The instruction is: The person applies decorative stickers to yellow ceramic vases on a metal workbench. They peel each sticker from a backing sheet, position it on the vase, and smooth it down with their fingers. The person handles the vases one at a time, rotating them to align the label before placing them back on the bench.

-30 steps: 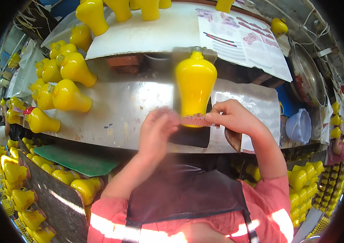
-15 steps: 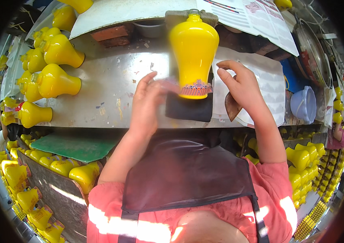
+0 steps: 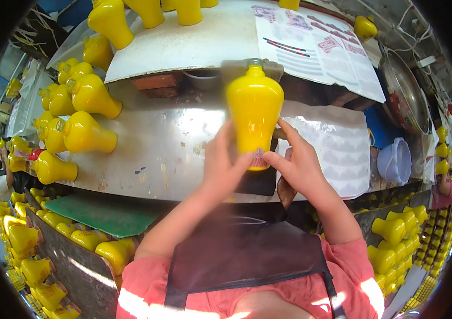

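A glossy yellow vase (image 3: 255, 106) lies in front of me, its neck pointing away and resting on a grey support (image 3: 275, 69). A patterned red and blue decal (image 3: 258, 158) sits around its narrow foot, partly covered by my thumbs. My left hand (image 3: 222, 162) wraps the left side of the foot, thumb on the decal. From the other side, my right hand (image 3: 301, 166) grips the foot with its thumb also on the decal. Tucked in that right hand is a flat brown scraper-like piece (image 3: 285, 192). Under the foot is a black pad (image 3: 254, 184).
Several yellow vases (image 3: 90, 133) lie at the left of the metal table (image 3: 146, 143). White decal sheets (image 3: 332, 149) lie to the right, near a pale blue bucket (image 3: 395, 161). A raised white board (image 3: 199, 42) carries more vases and printed sheets. A green board (image 3: 98, 215) is at lower left.
My left hand, apart from the vase before, now closes on its foot. My right hand has come in from the right to the foot. The whole view has shifted, showing more of the far board.
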Action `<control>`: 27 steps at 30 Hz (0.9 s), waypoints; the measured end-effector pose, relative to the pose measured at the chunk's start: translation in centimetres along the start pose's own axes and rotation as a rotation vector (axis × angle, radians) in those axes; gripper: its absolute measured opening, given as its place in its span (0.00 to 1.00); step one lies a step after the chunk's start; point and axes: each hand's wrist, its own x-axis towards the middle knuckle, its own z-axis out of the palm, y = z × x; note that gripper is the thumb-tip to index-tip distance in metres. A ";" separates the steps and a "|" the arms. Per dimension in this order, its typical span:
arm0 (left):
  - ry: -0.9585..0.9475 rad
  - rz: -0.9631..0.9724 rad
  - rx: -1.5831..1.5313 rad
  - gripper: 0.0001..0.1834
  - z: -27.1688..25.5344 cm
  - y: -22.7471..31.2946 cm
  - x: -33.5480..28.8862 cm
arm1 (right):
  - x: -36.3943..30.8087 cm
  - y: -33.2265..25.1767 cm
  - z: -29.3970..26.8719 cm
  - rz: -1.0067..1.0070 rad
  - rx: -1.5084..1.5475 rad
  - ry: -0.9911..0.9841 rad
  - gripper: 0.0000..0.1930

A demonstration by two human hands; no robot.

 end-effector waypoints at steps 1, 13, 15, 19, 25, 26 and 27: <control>0.003 -0.015 0.026 0.41 0.0 -0.3 -0.1 | 0.1 -0.3 -0.4 -0.033 -0.080 0.053 0.35; -0.004 -0.015 -0.003 0.47 0.3 -1.2 -0.4 | 10.1 -3.0 -4.0 -0.498 -0.629 0.211 0.18; -0.014 -0.013 -0.054 0.47 0.3 -1.1 -0.3 | 11.0 -3.7 -4.0 -0.556 -0.675 0.190 0.19; -0.029 0.067 0.052 0.51 -0.1 -0.9 -0.4 | 11.1 -4.6 -4.5 -0.501 -0.772 0.059 0.22; -0.089 0.211 0.332 0.61 -1.2 -0.6 -0.7 | 9.9 -2.6 -4.4 -0.367 -0.646 0.095 0.21; -0.093 0.204 0.341 0.60 -1.2 -0.6 -0.6 | 9.4 -1.9 -4.1 -0.413 -0.599 0.194 0.19; -0.091 0.194 0.348 0.59 -1.1 -0.8 -0.4 | 8.8 -1.3 -3.9 -0.393 -0.497 0.229 0.17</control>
